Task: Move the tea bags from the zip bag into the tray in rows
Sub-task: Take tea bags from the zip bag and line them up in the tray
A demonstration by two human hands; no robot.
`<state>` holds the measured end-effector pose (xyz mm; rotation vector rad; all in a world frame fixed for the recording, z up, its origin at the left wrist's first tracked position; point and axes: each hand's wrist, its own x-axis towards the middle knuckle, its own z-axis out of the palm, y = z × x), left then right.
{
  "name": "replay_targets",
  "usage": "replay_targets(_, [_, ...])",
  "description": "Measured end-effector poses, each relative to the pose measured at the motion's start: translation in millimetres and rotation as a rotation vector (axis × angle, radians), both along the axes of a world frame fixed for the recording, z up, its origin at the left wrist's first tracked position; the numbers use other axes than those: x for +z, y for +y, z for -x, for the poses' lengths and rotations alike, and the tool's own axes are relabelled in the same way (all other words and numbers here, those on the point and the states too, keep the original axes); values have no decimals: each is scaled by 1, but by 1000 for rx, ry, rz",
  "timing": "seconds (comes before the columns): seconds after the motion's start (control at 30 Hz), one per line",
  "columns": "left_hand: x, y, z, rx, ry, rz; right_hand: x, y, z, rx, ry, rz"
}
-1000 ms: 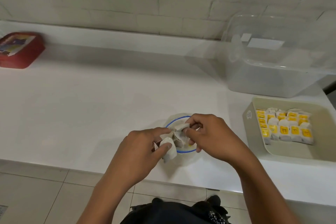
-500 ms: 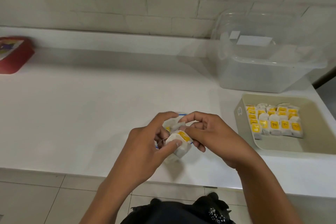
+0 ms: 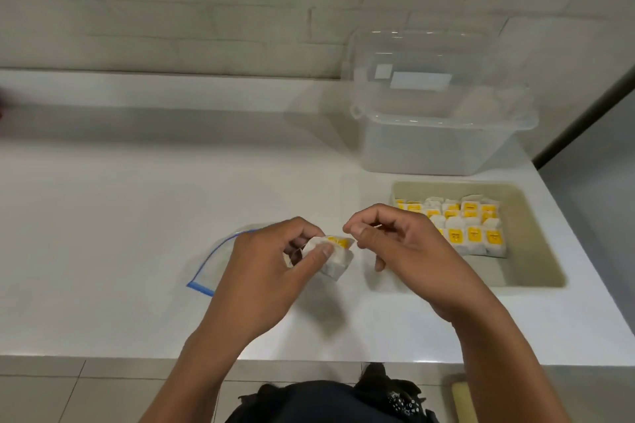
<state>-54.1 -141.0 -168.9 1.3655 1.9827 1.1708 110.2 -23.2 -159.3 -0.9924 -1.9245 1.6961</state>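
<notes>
My left hand (image 3: 275,261) holds a small bunch of white tea bags (image 3: 335,256) with a yellow tag on top, a little above the counter. My right hand (image 3: 395,244) is pinched just right of the bunch, and a thin pale strip shows between its fingertips; I cannot tell what it is. The clear zip bag (image 3: 209,264) with a blue seal lies flat on the counter behind my left hand and is partly hidden by it. The beige tray (image 3: 536,251) sits at the right, with rows of yellow-tagged tea bags (image 3: 474,233) filling its far half.
A clear plastic bin (image 3: 443,134) with its lid propped up stands behind the tray against the white brick wall. The white counter's front edge (image 3: 103,355) runs below my forearms, with tiled floor beneath. The counter's right edge lies just past the tray.
My hands have lifted the tea bags out of the zip bag and moved them right. The bag now lies flat. My right hand has drawn a little apart from the bunch.
</notes>
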Motion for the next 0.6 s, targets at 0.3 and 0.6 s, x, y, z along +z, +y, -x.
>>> replay_targets(0.3, [-4,65,-64,-103,-88,24,-10,51,-66,53,-13,-98])
replay_targets(0.6, [-35,109,-102,30,-12,78,-43,124,-148,-189,-335,-336])
